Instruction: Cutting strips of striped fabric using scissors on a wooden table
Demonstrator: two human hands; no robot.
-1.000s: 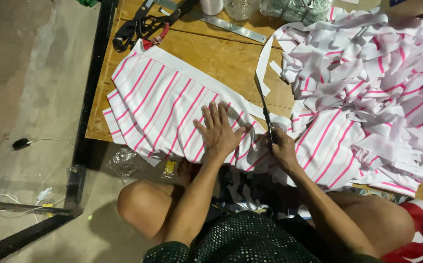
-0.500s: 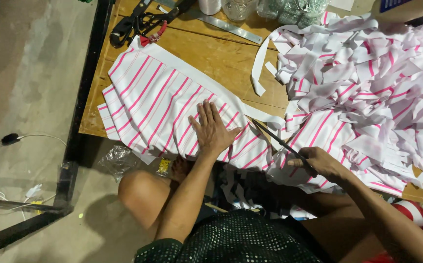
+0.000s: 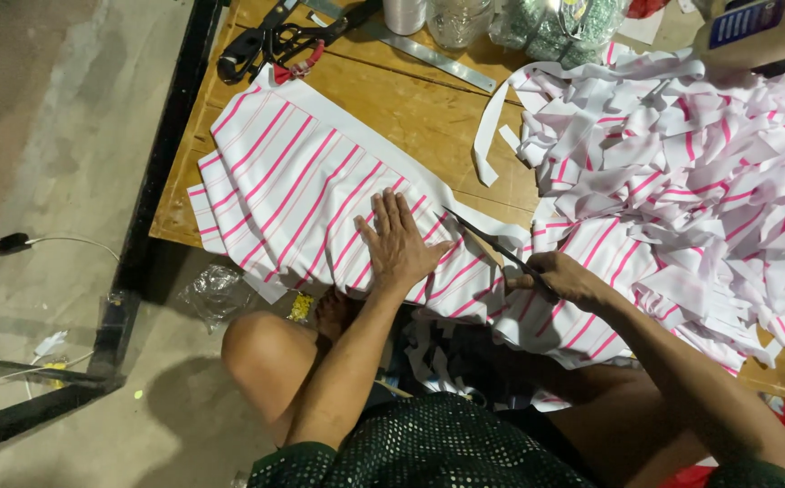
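White fabric with pink stripes (image 3: 293, 181) lies spread on a low wooden table (image 3: 410, 99). My left hand (image 3: 399, 242) rests flat on it, fingers apart, pressing it down near the table's front edge. My right hand (image 3: 562, 276) grips a pair of black scissors (image 3: 492, 242) whose blades point up and left along the cloth's cut edge, just right of my left hand. A loose white strip (image 3: 487, 136) curls beside the blades.
A big heap of cut striped strips (image 3: 690, 172) fills the table's right side. At the back lie another pair of black scissors (image 3: 270, 41), a metal ruler (image 3: 428, 52), jars (image 3: 455, 18) and a bag. A black frame (image 3: 162, 163) borders the table's left; cables lie on the concrete floor.
My right hand has drawn the scissors back towards me and tilted the blades to the left. My left hand stays pressed on the cloth.
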